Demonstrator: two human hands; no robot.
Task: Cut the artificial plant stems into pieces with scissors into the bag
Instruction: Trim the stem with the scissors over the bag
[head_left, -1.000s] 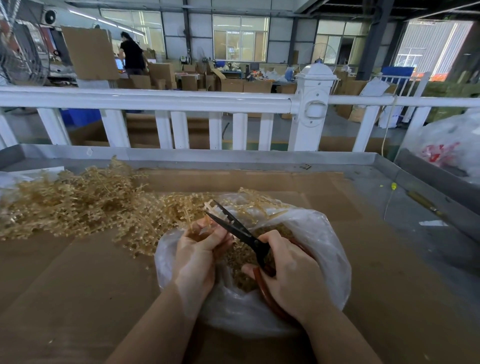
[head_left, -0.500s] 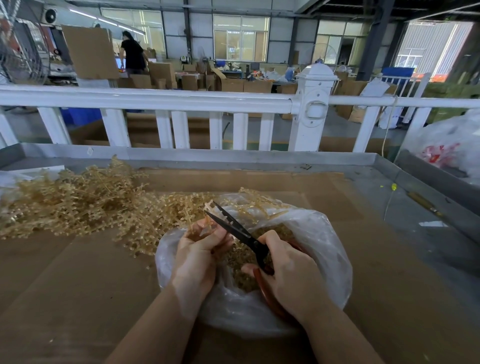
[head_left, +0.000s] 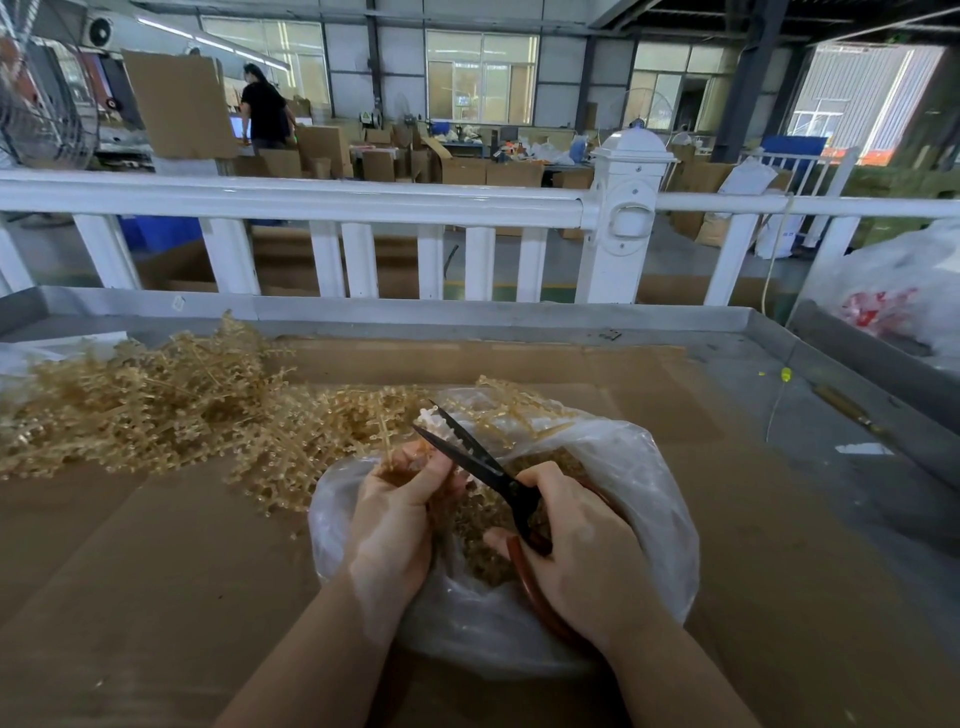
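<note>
A clear plastic bag (head_left: 644, 467) lies open on the cardboard-covered table, with a heap of cut golden pieces (head_left: 483, 525) inside. My left hand (head_left: 395, 519) pinches a golden artificial plant stem (head_left: 387, 441) above the bag's left rim. My right hand (head_left: 576, 556) grips black scissors (head_left: 467, 452) by their red-brown handles. The blades point up and left, slightly parted at the stem beside my left fingers. A large pile of uncut golden stems (head_left: 145, 405) spreads over the table's left side.
The table (head_left: 727, 519) has a raised grey metal rim at the back and right. A white railing (head_left: 322, 202) runs behind it. Another plastic bag (head_left: 904, 291) sits at the far right. A person stands among cardboard boxes in the background.
Almost nothing has moved. Both hands stay over the bag and the scissor blades remain at the stem, at nearly the same angle.
</note>
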